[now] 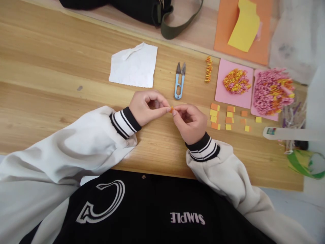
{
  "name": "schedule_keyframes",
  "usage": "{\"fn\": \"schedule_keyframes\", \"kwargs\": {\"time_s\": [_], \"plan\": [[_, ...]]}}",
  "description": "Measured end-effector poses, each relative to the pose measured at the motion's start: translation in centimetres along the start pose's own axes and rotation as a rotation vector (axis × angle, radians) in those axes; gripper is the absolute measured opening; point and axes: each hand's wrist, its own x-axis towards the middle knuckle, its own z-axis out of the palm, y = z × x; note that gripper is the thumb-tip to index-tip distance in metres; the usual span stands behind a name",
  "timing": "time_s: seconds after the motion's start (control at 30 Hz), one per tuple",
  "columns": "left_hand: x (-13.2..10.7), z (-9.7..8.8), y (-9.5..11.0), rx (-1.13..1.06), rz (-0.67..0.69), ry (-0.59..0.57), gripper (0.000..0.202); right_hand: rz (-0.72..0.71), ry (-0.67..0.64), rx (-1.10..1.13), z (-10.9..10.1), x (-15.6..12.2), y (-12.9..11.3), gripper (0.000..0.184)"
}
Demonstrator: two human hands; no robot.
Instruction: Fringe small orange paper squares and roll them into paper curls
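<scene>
My left hand (pixel 146 107) and my right hand (pixel 190 121) meet over the wooden table (pixel 50 67), fingertips pinched together on a tiny orange paper piece (pixel 172 109). Both hands are closed in a pinch. Blue thread snips (pixel 179 81) lie just beyond the hands. Small orange and yellow paper squares (pixel 223 117) lie to the right of my right hand.
A torn white paper (pixel 134 66) lies beyond my left hand. Pink cards carry heaps of folded paper bits (pixel 236 81) (pixel 273 89), with a short row of folded bits (pixel 208 69) beside them. Orange and yellow sheets (pixel 241 27), a glue stick (pixel 284 133) and a black bag (pixel 132 8) ring the area.
</scene>
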Motion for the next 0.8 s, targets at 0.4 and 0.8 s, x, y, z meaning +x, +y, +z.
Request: {"fn": "schedule_keyframes", "kwargs": {"time_s": [0.4, 0.8], "plan": [[0.01, -0.08, -0.12, -0.037, 0.005, -0.037, 0.022, -0.011, -0.019, 0.003, 0.0, 0.01, -0.14, 0.005], [0.01, -0.07, -0.14, -0.029, 0.0, -0.019, 0.02, -0.071, -0.044, -0.021, -0.24, 0.09, 0.09, 0.007]]}}
